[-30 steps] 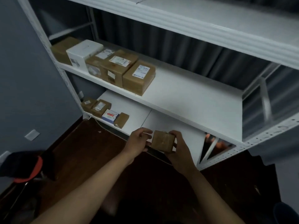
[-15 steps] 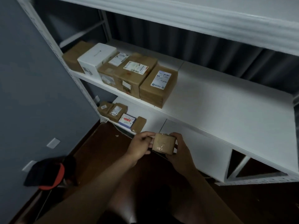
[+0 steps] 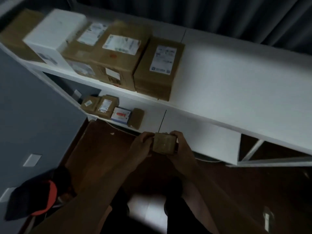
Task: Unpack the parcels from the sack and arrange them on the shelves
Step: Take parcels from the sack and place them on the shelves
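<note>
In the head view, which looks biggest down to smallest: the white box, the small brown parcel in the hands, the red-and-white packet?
1. White box
2. Small brown parcel, though it is nearer the camera
3. Red-and-white packet, close to the parcel in apparent size

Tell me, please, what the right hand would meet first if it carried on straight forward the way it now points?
Probably the bare white lower shelf: the right hand, gripping the small brown parcel with the left hand, points up-image at it. Depth from this single view is uncertain.

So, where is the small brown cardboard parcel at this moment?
In the head view, the small brown cardboard parcel is low at centre, held between the left hand and right hand, just in front of the white lower shelf.
</note>
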